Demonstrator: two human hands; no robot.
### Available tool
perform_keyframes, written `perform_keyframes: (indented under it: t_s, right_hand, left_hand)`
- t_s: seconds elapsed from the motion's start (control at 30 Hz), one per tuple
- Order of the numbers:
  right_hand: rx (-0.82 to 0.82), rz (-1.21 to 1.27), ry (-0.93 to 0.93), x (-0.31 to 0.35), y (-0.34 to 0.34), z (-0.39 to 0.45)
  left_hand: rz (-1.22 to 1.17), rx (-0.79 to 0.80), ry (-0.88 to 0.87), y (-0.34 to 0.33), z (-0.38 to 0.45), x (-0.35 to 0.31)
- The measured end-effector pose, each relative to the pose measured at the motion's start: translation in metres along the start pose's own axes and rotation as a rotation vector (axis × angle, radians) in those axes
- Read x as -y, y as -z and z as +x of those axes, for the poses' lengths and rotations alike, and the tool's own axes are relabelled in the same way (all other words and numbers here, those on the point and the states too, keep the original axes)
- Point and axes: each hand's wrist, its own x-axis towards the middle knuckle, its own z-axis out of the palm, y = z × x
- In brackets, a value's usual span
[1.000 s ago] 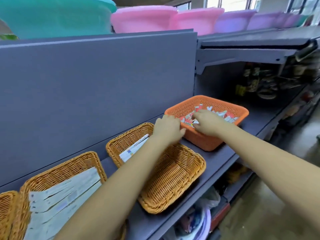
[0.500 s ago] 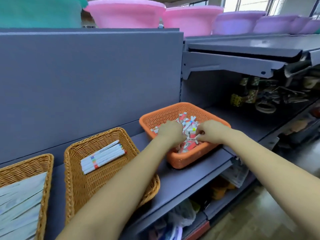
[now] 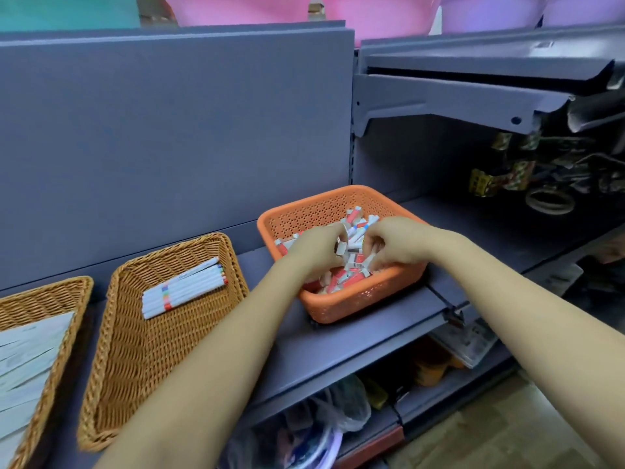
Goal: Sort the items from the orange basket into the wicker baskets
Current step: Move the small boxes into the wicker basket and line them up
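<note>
Lying loose under curled fingers of the left hand (image 3: 313,253) and right hand (image 3: 394,242), the light, stiff boxes (image 3: 351,265) are best pinched across their narrow sides.

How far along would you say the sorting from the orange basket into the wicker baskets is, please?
Early on. Done: white pens lie in the middle wicker basket; paper strips fill the left wicker basket. In hand: left hand and right hand pick at small red-and-white boxes. Left: the orange plastic basket holds plenty more.

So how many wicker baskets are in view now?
2. One wicker basket with white pens sits left of the orange basket; another is cut off at the left edge. More may lie out of frame.
</note>
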Motion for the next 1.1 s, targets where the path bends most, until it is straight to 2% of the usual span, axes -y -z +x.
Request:
perform_keyframes:
  t_s: [0.13, 0.3, 0.37, 0.43, 0.5, 0.6, 0.83, 1.0, 1.1]
  right_hand:
    - [0.042, -0.019, -0.026, 0.003, 0.001, -0.001]
    - [0.08, -0.169, -0.072, 0.016, 0.004, -0.005]
    - [0.029, -0.135, -0.05, 0.021, 0.008, -0.008]
    - [-0.085, 0.056, -0.012, 0.031, 0.01, -0.012]
    - [-0.198, 0.423, 0.027, 0.049, 0.009, -0.016]
    - [-0.229, 0.812, 0.146, 0.087, 0.002, -0.022]
    - [-0.135, 1.11, 0.325, 0.165, -0.041, -0.016]
    - [-0.152, 1.251, 0.299, 0.203, -0.071, -0.006]
    - [-0.15, 1.242, 0.302, 0.22, -0.084, -0.004]
  left_hand:
    - [-0.203, -0.082, 0.064, 0.015, -0.018, 0.006]
    - [-0.631, -0.215, 0.127, 0.031, -0.054, 0.015]
    - [-0.796, -0.268, 0.134, 0.035, -0.071, 0.022]
    - [-0.979, -0.306, 0.127, 0.039, -0.089, 0.028]
    - [-1.12, -0.344, 0.118, 0.043, -0.108, 0.035]
    - [-1.256, -0.417, 0.128, 0.05, -0.136, 0.047]
    - [-1.587, -0.475, 0.226, 0.063, -0.185, 0.08]
    - [-1.667, -0.519, 0.317, 0.071, -0.204, 0.108]
    - [-1.659, -0.544, 0.345, 0.077, -0.213, 0.123]
